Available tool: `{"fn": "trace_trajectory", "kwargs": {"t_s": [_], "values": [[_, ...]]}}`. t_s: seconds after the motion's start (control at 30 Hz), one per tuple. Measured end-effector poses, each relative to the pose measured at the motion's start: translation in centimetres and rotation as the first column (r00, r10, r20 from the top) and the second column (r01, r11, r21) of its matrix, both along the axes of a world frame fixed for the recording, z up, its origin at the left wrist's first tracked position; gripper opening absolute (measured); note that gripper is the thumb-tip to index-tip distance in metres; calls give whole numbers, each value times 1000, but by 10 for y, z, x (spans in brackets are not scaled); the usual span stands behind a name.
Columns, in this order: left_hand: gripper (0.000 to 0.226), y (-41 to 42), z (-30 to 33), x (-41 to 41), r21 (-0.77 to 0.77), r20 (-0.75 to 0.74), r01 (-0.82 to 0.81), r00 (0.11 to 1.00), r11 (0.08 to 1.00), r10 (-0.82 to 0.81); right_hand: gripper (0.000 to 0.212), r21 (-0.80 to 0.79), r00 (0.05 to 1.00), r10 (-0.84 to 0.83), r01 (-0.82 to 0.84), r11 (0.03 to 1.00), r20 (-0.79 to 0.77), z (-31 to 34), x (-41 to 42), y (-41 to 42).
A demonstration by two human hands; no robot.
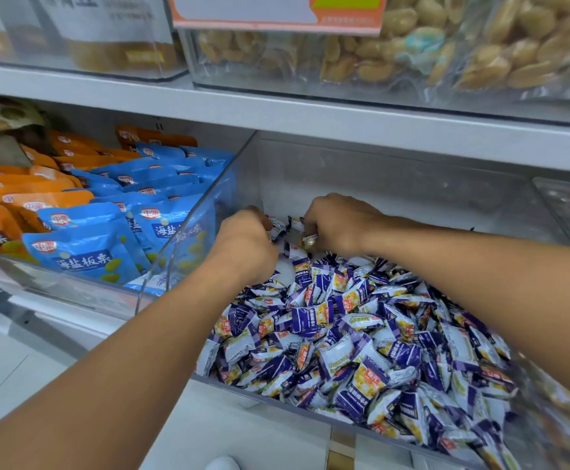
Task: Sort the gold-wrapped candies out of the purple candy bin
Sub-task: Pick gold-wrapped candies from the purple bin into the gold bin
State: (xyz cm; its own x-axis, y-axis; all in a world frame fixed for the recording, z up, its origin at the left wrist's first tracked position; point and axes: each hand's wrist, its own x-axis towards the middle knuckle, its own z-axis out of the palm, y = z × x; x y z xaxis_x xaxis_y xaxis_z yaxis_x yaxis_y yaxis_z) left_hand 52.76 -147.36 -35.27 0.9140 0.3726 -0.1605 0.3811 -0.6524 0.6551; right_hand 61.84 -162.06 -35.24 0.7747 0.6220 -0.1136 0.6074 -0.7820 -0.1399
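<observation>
Deep in the clear purple candy bin [249, 171], toward its back wall at 12 o'clock, both hands work close together. Curled over, the left hand [242, 245] shows its knuckles to the camera, its grip pinching a purple-and-white candy [276, 228] at the fingertips. At 3 o'clock from it, nearly touching, the right hand [337, 225] is likewise curled, its grip closed round a gold-wrapped candy [310, 239] that pokes out beneath the fingers. Between the two hands lie a few loose purple pieces on the bare white floor of the bin.

From the middle of the bin down to 5 o'clock, the heap of purple candies [361, 334] lies thick, wrappers purple, white and yellow, reaching the front wall. Both forearms cross over this heap, the right one coming in from 3 o'clock, the left from 7 o'clock.

At 9 o'clock, a neighbouring clear bin holds blue packets [86, 256] and, further toward 10 o'clock, orange packets [22, 191]. On the shelf [276, 113] above, at 1 o'clock, a clear box holds pale golden wrapped snacks [480, 52], with an orange-edged label [276, 11] at 12 o'clock.
</observation>
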Motion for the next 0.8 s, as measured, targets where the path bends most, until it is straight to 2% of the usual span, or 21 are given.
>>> {"fn": "trace_trajectory", "kwargs": {"t_s": [0.07,0.13,0.17,0.23,0.3,0.37,0.43,0.47,0.5,0.6,0.7,0.8], "values": [[36,0,1,0,-68,0,9,1000,998,-9,32,36,994,-58,62,997,-96,16,5,-8],[27,0,1,-1,-186,6,26,1000,982,-25,34,185,917,-192,268,945,-349,31,9,-21],[20,-2,1,-2,-239,8,40,999,970,-39,31,247,814,-227,407,879,-534,35,10,-28],[14,-5,4,-5,-319,6,59,998,946,-61,25,285,565,-132,589,756,-815,39,11,-40],[14,-7,4,-7,-413,11,50,999,909,-50,22,279,388,-3,665,693,-921,38,12,-49],[13,-8,4,-9,-487,10,29,1000,873,-27,24,270,319,53,687,675,-946,39,10,-50],[13,-10,6,-10,-567,2,11,1000,823,-12,35,247,305,39,684,687,-952,39,6,-46],[17,-11,8,-11,-625,-1,5,1000,781,-7,42,236,333,0,669,705,-943,39,3,-43],[24,-12,11,-12,-678,-3,-4,1000,735,2,43,231,389,-49,639,733,-920,39,0,-41],[34,-14,23,-17,-771,2,-13,1000,637,23,27,214,565,-128,499,840,-815,50,-20,-43],[29,-27,38,-34,-783,5,71,994,617,-109,17,248,598,-60,419,873,-800,69,-58,-63],[23,-51,56,-55,-805,24,176,964,567,-266,15,324,592,-2,444,835,-806,92,-108,-103]]}}
